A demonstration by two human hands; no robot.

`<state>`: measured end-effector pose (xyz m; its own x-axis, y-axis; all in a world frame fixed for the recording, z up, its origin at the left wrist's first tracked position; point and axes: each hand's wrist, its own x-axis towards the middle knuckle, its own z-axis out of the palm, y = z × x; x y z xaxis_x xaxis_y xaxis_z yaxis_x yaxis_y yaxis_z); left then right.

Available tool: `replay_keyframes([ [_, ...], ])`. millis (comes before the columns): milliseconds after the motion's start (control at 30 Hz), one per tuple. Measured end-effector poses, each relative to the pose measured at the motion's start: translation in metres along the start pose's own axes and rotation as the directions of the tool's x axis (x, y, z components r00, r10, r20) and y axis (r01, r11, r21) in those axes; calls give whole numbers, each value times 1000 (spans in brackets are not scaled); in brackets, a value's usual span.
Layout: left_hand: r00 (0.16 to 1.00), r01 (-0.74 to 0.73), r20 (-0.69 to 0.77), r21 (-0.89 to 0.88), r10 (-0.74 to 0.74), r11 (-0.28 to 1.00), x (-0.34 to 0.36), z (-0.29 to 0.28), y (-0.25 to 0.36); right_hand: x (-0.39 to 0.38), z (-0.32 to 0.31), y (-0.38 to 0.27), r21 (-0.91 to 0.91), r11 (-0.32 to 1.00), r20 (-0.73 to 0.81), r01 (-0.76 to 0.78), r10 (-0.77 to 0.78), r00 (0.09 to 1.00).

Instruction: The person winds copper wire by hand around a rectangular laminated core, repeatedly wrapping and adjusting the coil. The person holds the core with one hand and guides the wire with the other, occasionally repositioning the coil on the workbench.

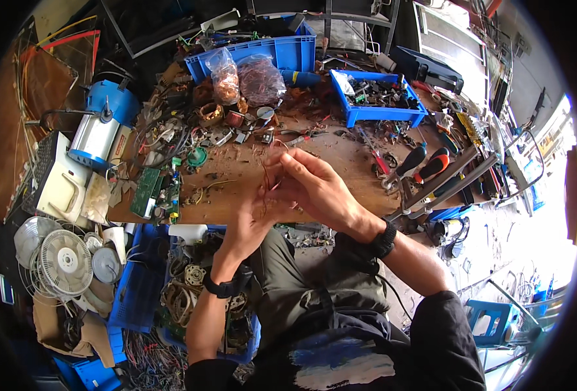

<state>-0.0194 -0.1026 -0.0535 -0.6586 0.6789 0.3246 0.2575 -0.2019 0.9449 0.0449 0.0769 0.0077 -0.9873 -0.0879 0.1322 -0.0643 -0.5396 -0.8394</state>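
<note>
Above the front edge of the wooden workbench [230, 208], both hands are close together around a thin reddish-brown wire [266, 173]. My right hand [314, 189] pinches the wire between thumb and fingers, and loose strands rise past the fingertips. Just below and to the left, my left hand [252, 215] has its fingers closed around the lower part of the wire; some of them are hidden and slightly blurred. Beyond my fingers, pliers [304, 137] with red handles lie on the bench among scraps.
A green circuit board [148, 193] lies at the bench's left. Bags of copper wire [261, 79] stand before a blue crate [288, 49]. Right of them is a blue tray [383, 113] of small parts. Screwdrivers [411, 159] and metal bars [454, 179] crowd the right side.
</note>
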Motion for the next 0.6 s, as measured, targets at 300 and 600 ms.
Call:
replay_keyframes([
  [300,982,127,79,388,-170,913,-17,15,-20,-22,-6,-4,-837,527,115,145,-89,989],
  [600,929,352,-58,-175,-366,920,-44,13,-49,-24,-34,4,-853,522,-161,14,-288,944],
])
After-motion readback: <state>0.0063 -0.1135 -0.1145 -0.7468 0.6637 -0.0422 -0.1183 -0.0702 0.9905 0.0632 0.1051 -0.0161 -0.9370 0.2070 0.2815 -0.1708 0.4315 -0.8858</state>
